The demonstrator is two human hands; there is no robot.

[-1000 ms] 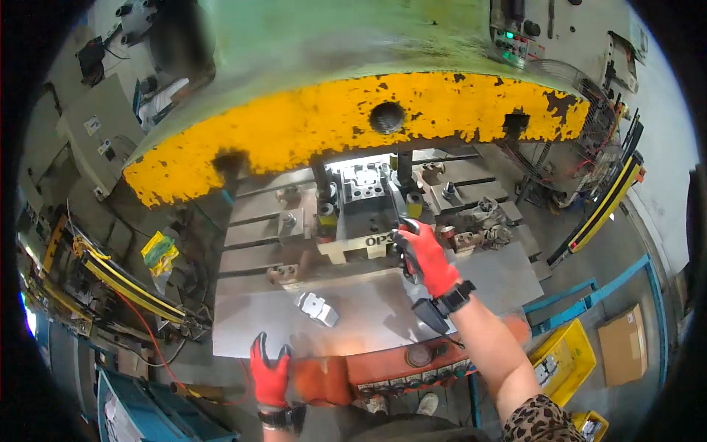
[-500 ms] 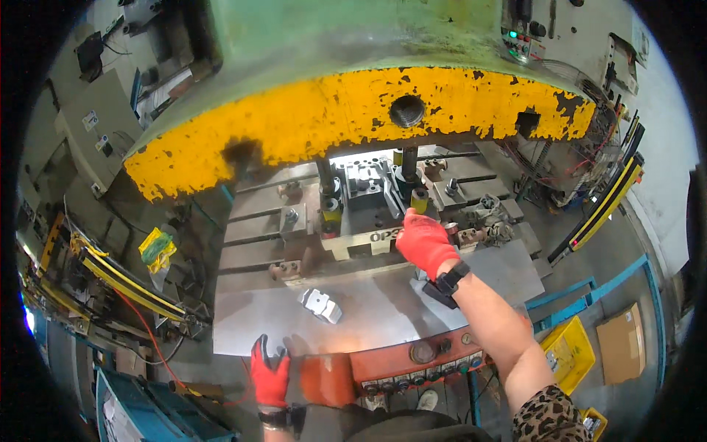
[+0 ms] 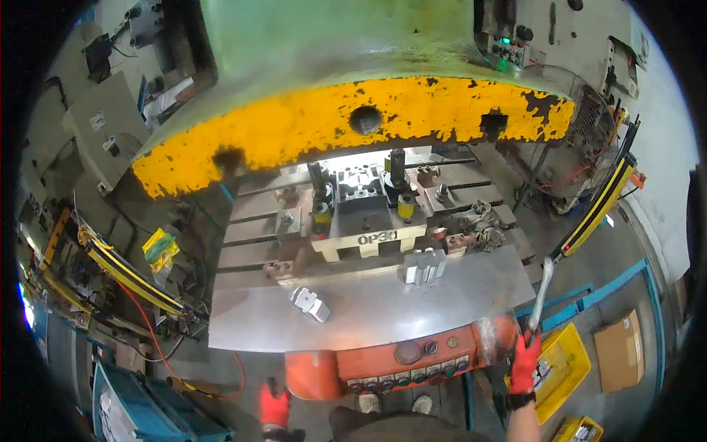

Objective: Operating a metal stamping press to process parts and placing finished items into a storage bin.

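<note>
Seen from the head camera, the right hand (image 3: 525,362), in a red glove, sits low at the right, just off the steel counter (image 3: 368,309), its grip closed around the lower end of a long metal rod (image 3: 542,289) that slants upward toward the counter's right corner. The left hand (image 3: 274,407), also red-gloved, hangs low by the bottom edge, below the counter's front; its grip holds nothing that can be seen, though how far it is open cannot be told. On the counter lie two bright metal parts: one (image 3: 309,303) left of centre, another (image 3: 425,264) nearer the die block (image 3: 367,225) under the press's chipped yellow ram guard (image 3: 353,125). An orange control panel (image 3: 412,357) with round buttons fronts the counter.
</note>
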